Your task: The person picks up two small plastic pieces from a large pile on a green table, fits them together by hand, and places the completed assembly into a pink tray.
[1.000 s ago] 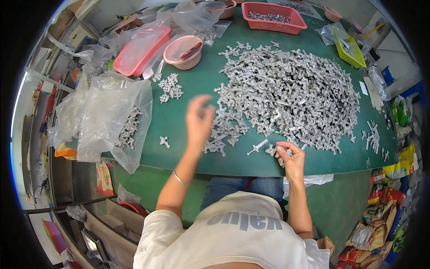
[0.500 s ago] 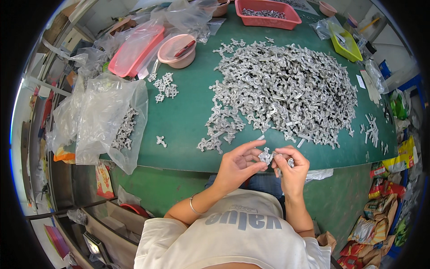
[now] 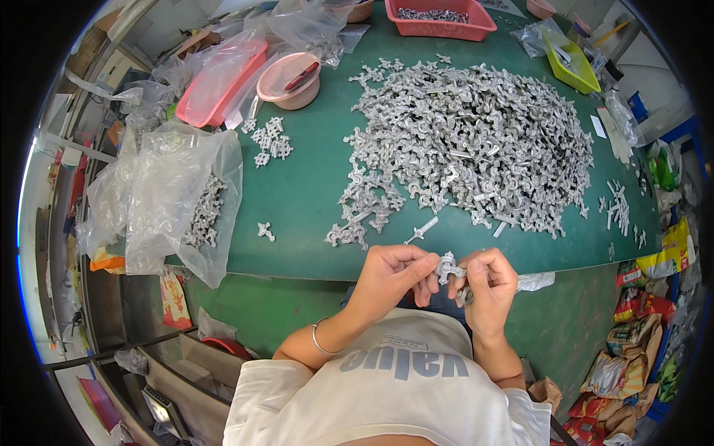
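The heap [image 3: 476, 145] lies on the table [image 3: 297, 208]. Left of it lies a bag [image 3: 175, 189]; behind-left, a bowl [image 3: 294, 99]; behind, a tray [image 3: 442, 31]; behind-right, a basket [image 3: 576, 79]; right, rods [image 3: 620, 208]. Before it are the left hand [image 3: 394, 275] and right hand [image 3: 488, 290].

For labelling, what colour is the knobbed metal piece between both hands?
The piece is silver-grey; head view.

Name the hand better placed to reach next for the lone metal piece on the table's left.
Probably the left hand: it is nearer the lone metal piece, while the right hand sits farther off, beyond the left.
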`<state>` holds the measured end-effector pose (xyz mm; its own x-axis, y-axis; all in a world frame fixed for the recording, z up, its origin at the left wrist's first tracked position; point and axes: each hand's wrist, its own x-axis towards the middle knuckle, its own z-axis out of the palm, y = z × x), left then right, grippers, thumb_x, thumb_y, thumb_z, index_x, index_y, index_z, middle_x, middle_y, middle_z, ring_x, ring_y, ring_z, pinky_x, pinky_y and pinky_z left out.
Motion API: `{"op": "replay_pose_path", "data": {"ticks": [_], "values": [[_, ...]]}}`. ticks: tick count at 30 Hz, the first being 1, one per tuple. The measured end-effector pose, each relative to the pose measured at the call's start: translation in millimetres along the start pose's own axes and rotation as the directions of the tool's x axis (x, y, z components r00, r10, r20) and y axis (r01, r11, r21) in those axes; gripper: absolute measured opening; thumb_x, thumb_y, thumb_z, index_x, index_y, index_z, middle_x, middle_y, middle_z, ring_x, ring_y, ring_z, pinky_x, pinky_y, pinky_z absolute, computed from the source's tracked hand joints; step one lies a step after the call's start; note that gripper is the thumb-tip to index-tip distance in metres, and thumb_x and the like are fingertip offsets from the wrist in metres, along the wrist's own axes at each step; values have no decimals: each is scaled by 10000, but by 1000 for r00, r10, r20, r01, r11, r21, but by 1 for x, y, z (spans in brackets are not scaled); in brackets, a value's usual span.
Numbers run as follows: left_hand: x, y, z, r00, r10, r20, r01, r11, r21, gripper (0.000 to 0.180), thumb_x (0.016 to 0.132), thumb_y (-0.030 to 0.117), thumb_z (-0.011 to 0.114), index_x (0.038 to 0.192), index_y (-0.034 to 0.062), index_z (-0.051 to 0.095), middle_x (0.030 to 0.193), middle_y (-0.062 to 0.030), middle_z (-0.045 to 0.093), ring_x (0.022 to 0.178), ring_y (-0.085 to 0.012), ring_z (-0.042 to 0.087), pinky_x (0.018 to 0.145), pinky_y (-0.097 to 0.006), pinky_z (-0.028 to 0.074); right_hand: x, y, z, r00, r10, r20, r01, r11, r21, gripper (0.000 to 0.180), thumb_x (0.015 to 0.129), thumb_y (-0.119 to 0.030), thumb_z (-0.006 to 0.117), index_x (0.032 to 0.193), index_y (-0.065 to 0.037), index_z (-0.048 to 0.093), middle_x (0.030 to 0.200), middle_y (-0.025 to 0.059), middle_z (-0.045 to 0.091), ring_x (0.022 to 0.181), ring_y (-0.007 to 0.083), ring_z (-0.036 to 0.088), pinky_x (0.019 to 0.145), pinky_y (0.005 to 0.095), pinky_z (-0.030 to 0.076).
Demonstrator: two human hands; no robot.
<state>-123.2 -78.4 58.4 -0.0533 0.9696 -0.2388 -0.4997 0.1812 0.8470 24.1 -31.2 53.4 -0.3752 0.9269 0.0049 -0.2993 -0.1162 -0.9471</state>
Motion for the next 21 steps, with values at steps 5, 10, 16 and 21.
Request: {"op": "replay_pose_path", "data": {"ticks": [5, 10, 16, 21], "values": [[-1, 2, 3, 1000, -6, 8, 6, 1000, -28, 216, 848, 155, 530, 769, -37, 588, 619, -66, 583, 458, -92, 529, 416, -194, 424, -1, -5, 2, 1000, 2, 19, -3, 999, 46, 108, 846, -43, 486, 750, 4, 472, 629, 70, 557, 501, 84, 512, 454, 194, 389], [-2, 1, 3, 999, 31, -8, -31, 998, -58, 227, 849, 159, 528, 750, -37, 584, 618, -70, 583, 456, -92, 525, 415, -197, 421, -1, -3, 2, 999, -12, 32, 10, 998, 67, 104, 852, -48, 476, 764, 8, 479, 618, 65, 545, 510, 83, 513, 459, 193, 393], [26, -12, -51, 919, 122, -374, -157, 985, -64, 263, 842, 198, 543, 698, -19, 579, 605, -70, 575, 451, -94, 512, 417, -203, 409, 18, 22, -7, 989, 144, 43, -144, 989, 16, 100, 848, -77, 497, 838, 18, 524, 590, 39, 523, 489, 69, 486, 418, 179, 352], [42, -8, -119, 751, 285, -596, -320, 946, 49, 275, 842, 211, 544, 681, -10, 574, 603, -71, 573, 466, -95, 516, 436, -201, 417, 23, 46, -7, 944, 321, 73, -284, 907, -312, 91, 802, -64, 557, 851, 12, 562, 587, 10, 520, 477, 45, 453, 416, 184, 332]]}}
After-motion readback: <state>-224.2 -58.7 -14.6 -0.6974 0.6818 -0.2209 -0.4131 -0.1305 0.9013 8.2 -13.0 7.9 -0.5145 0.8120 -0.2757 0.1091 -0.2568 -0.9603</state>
